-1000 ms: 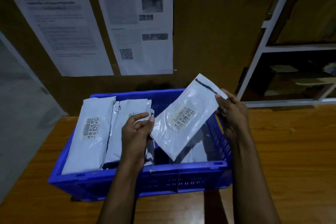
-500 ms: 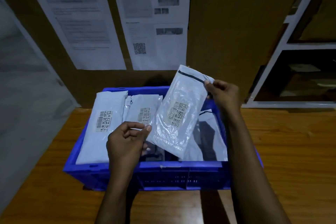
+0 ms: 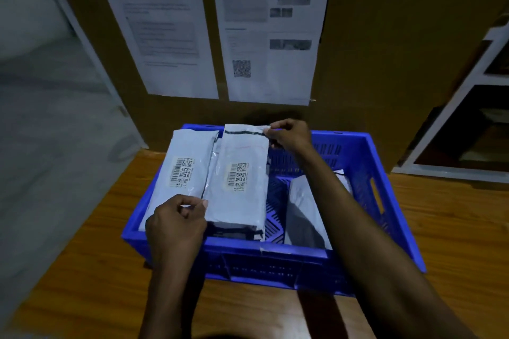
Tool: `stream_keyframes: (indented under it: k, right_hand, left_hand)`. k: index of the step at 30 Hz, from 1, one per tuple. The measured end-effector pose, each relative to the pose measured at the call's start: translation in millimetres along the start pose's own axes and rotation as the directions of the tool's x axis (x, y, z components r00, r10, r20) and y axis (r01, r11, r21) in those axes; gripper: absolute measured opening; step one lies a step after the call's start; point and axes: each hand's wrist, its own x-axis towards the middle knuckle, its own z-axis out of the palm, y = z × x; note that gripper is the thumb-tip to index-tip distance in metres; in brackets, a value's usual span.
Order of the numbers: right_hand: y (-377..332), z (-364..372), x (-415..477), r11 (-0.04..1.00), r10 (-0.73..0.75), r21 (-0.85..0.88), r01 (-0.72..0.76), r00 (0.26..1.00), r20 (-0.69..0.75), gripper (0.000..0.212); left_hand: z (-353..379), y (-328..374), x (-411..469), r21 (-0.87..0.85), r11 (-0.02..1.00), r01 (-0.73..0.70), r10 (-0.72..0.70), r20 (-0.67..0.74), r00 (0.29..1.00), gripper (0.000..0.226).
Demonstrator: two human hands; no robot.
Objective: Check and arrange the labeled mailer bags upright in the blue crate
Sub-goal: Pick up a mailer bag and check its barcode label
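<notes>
A blue crate (image 3: 300,254) stands on a wooden table. Inside it, at the left, white mailer bags lean in a row with barcode labels facing me. The leftmost bag (image 3: 179,181) rests against the crate's left wall. In front of the row leans another labeled bag (image 3: 239,187); my right hand (image 3: 289,133) pinches its top right corner at the black seal strip. My left hand (image 3: 179,220) pinches the lower left edge of that bag. Another grey-white bag (image 3: 305,209) lies slumped in the right half of the crate, partly hidden by my right forearm.
The wooden table (image 3: 454,242) extends around the crate. Behind the crate a brown board carries two printed sheets (image 3: 270,30). A white shelf frame (image 3: 468,124) stands at the right. Grey floor (image 3: 49,118) lies to the left.
The bag held up tilted above the crate's middle has been brought down and left onto the row of leaning bags. My left hand shifted to grip its lower edge. The camera moved closer.
</notes>
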Motion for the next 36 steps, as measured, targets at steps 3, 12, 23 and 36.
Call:
stream_keyframes:
  k: [3,12,23,36]
  right_hand:
    - [4.8,5.1,0.6,0.999,-0.021,-0.035,0.021,1.0,0.0,0.021]
    - [13.8,-24.2,-4.4,0.923,-0.219,-0.329,0.198,0.975,-0.027,0.029]
    - [20.8,-76.2,-20.5,0.802,-0.166,-0.569,0.182,0.983,0.082,0.019]
    - [62.5,-72.8,-31.0,0.522,0.41,-0.812,-0.261,0.912,-0.029,0.078]
  left_hand:
    - [1.5,2.9,-3.3,0.13,0.986,-0.102,0.121,-0.148,0.982,0.027]
    - [51.3,38.8,4.2,0.251,0.786,-0.566,0.46,0.375,0.805,0.067]
    - [48.8,45.3,23.6,0.264,0.758,-0.597,0.32,0.646,0.693,0.072]
    - [110.3,107.9,10.6,0.135,0.625,-0.769,0.516,0.668,0.537,0.039]
